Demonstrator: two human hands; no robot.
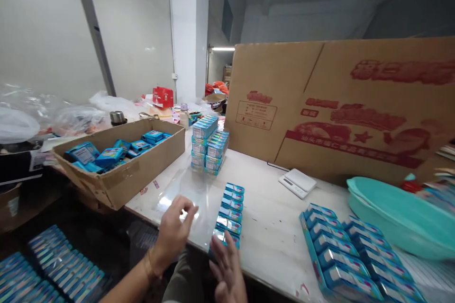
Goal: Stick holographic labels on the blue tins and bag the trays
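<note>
My left hand [176, 229] hovers over a clear plastic sheet [185, 194] on the white table [270, 227], fingers curled and spread, holding nothing that I can make out. My right hand [227, 270] is at the table's near edge, fingers stretched out, touching the near end of a row of small blue boxes [229, 210]. A stack of the same blue boxes [209, 144] stands farther back on the table.
An open cardboard box [121, 175] with loose blue boxes sits at the left. A big flattened carton [337, 104] leans behind the table. A small white scale [297, 182], teal basins [398, 215] and a tray of blue boxes [351, 258] are at the right. More wrapped boxes [50, 270] lie low at left.
</note>
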